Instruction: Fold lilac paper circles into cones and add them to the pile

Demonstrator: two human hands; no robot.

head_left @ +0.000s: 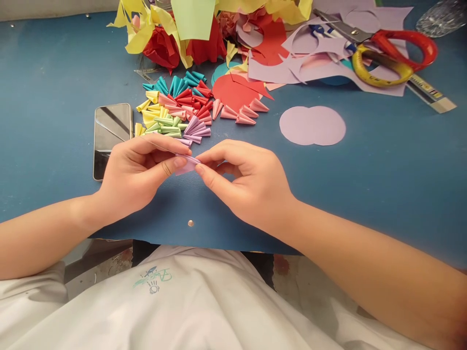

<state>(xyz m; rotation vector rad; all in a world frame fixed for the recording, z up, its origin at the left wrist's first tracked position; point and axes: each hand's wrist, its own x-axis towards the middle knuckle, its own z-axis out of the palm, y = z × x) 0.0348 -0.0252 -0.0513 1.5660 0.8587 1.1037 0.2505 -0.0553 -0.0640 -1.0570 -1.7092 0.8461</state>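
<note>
My left hand [140, 167] and my right hand [242, 177] meet over the blue table [383, 170], both pinching a small lilac paper piece [187, 164] between thumb and fingers. The piece looks partly rolled or folded and most of it is hidden by my fingertips. Just beyond my hands lies a pile of small rolled paper cones [178, 109] in teal, red, yellow, green, pink and lilac. Two overlapping lilac paper circles [313, 125] lie flat to the right of the pile.
A phone [110, 136] lies face up left of the cones. Scraps of coloured paper [255, 43] crowd the back edge. Red-and-yellow scissors [386, 53] rest on lilac offcuts at the back right, beside a ruler [430, 92].
</note>
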